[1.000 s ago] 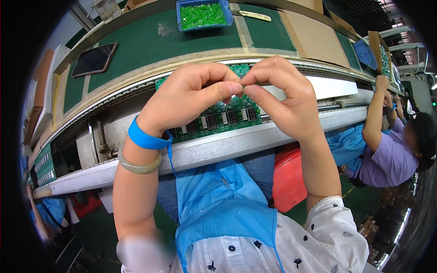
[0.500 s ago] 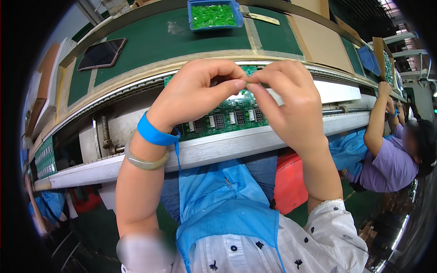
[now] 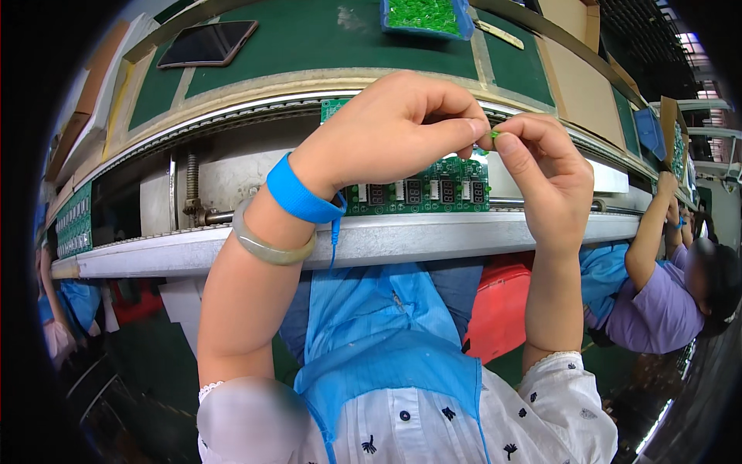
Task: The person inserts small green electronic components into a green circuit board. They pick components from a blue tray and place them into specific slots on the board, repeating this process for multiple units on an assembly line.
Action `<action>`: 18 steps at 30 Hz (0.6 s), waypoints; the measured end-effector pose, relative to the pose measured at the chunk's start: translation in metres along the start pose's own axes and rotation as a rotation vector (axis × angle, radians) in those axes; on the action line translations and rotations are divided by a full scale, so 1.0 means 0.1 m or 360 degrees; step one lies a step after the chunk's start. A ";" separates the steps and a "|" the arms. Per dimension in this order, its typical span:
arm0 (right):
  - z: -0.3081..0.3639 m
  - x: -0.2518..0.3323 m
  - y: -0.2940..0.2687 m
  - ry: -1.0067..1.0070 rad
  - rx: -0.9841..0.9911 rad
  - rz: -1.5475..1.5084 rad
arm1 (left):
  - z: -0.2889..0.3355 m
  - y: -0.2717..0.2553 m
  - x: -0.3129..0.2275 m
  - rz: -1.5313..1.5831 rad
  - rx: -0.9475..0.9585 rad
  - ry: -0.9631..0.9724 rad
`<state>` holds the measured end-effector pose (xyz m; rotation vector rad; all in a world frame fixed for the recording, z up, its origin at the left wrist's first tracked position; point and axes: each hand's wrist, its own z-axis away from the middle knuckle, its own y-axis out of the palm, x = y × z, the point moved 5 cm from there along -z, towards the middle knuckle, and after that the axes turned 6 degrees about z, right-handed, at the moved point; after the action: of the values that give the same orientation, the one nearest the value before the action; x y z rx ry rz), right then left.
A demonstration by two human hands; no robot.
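My left hand point(image 3: 410, 127) is closed, thumb and forefinger pinched together above the circuit board point(image 3: 429, 203); anything between those fingertips is too small to make out. A tiny green electronic component point(image 3: 495, 134) sits between the thumb and forefinger of my right hand point(image 3: 550, 170), close beside the left fingertips. Below both hands, the green board lies in the conveyor, with several dark digit displays and white connectors along its near edge. My left hand and forearm cover part of it. A blue wrist strap point(image 3: 300, 191) with a cord is on my left wrist.
The conveyor's metal rail point(image 3: 178, 254) runs across in front of me. Beyond it stand a blue bin point(image 3: 427, 34) of small green components and a phone point(image 3: 207, 43). Another board point(image 3: 74, 220) is at far left. A co-worker point(image 3: 657, 301) works at right.
Both hands have moved right relative to the board, still pinched close together. The green component now shows more plainly at my right fingertips. The whole view has shifted a little.
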<state>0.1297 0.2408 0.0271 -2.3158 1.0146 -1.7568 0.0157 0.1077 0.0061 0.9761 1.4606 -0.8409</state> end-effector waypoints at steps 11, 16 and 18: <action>0.02 0.20 -0.01 -0.0327 -0.0052 0.0348 | 0.01 0.00 -0.04 -0.0044 0.0037 0.0101; 0.03 0.25 -0.03 -0.0530 -0.0050 0.0503 | 0.01 0.03 -0.03 -0.0070 0.0016 0.0170; 0.05 0.24 -0.08 -0.0526 -0.0087 0.0531 | 0.02 0.02 -0.03 -0.0080 0.0005 0.0165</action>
<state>0.1407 0.2333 0.0489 -2.2037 1.3004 -1.1930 0.0185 0.1066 0.0088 1.0017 1.5785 -0.8394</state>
